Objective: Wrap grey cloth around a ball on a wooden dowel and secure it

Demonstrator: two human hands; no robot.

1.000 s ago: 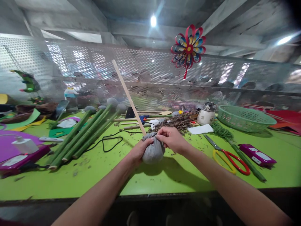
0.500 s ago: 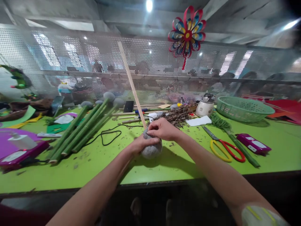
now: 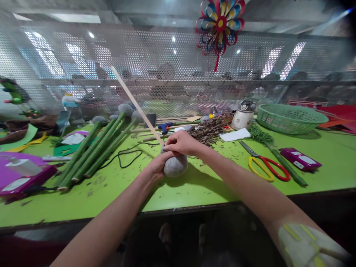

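A grey fabric-covered ball [image 3: 175, 166] is on the end of a pale wooden stick [image 3: 136, 105], which leans up and to the left. My left hand [image 3: 159, 162] wraps round the ball's neck side and holds it just above the table. Fingers of my right hand [image 3: 180, 142] are pinched together at the gathered grey fabric [image 3: 162, 148] where stick and ball meet. The fingertips partly hide that joint. Left of my hands lie several green-wrapped sticks [image 3: 94, 150] with similar grey balls [image 3: 125, 109] at their far ends.
Scissors [image 3: 261, 163] with red and yellow handles lie on the green table [image 3: 178, 200] at right, beside a purple box [image 3: 300, 159]. Farther back are a green basket [image 3: 292, 120], a white jar [image 3: 241, 119], dried stems [image 3: 208, 132] and a blue glue gun [image 3: 165, 128]. A black cord [image 3: 119, 157] curls at left.
The stick tilts farther to the left, and the ball has shifted slightly left and turned. My right hand stays pinched at its neck. The camera view has tipped a little downward.
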